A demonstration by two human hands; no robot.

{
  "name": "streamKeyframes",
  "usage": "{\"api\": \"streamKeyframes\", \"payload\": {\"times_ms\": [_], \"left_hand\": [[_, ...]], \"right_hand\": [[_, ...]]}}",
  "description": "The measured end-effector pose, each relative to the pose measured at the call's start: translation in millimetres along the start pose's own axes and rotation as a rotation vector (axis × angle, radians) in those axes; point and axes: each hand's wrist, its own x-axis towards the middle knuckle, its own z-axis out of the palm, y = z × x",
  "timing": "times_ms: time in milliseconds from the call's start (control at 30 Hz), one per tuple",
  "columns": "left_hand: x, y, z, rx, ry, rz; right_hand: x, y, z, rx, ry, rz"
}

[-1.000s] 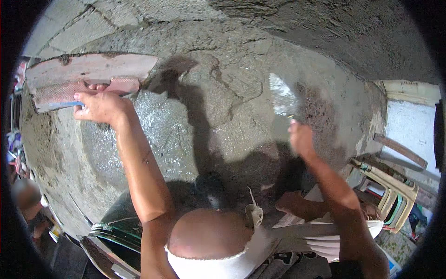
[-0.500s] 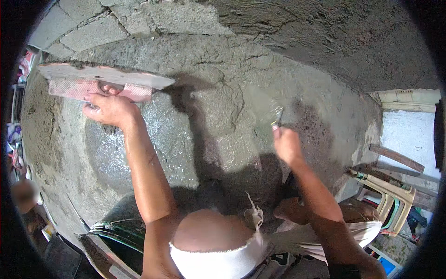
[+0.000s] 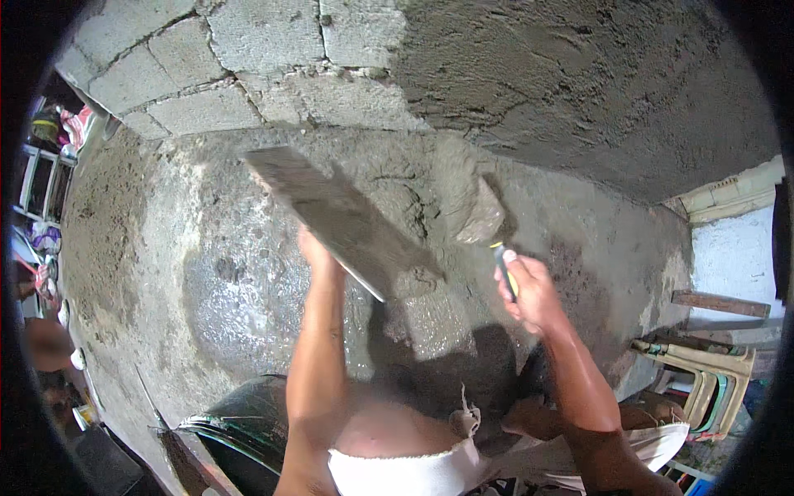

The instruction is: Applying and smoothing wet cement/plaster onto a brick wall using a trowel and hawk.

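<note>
My left hand (image 3: 314,252) is closed behind a long plastering float (image 3: 339,211), its fingers mostly hidden. The float tilts with its flat, mortar-smeared face upward, and a small mortar lump sits at its right end. To the right of it, my right hand (image 3: 533,289) grips the black and yellow handle of a pointed trowel (image 3: 484,217). The trowel's blade, coated with grey mortar, points away from me. Below both tools lies wet mortar (image 3: 397,202), spread in uneven ridges over the floor.
Bare concrete blocks (image 3: 273,37) rise at the far left, meeting a dark plastered wall (image 3: 579,83) on the right. Stacked plastic chairs (image 3: 711,380) stand at the right. A dark bucket (image 3: 240,426) is near my left arm. Someone else is at the left edge.
The float has swung right and rotated from handle side up to flat face up. My right hand has shifted slightly right and nearer, and the trowel blade now shows broadside.
</note>
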Motion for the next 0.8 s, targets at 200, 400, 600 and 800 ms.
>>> {"api": "streamKeyframes", "payload": {"times_ms": [200,400,600,800], "left_hand": [[-39,-40,49,-0.22,-0.306,-0.359],[-48,-42,60,-0.266,-0.446,-0.458],[-58,-38,43,-0.298,-0.507,-0.491],[-40,-25,68,-0.305,-0.579,-0.504]], "right_hand": [[-27,-39,32,-0.771,0.345,-0.636],[-46,-53,34,-1.398,0.578,-0.955],[-62,-71,-50,-1.433,0.227,-1.086],[-46,-85,-80,-1.683,-0.14,-1.143]]}}
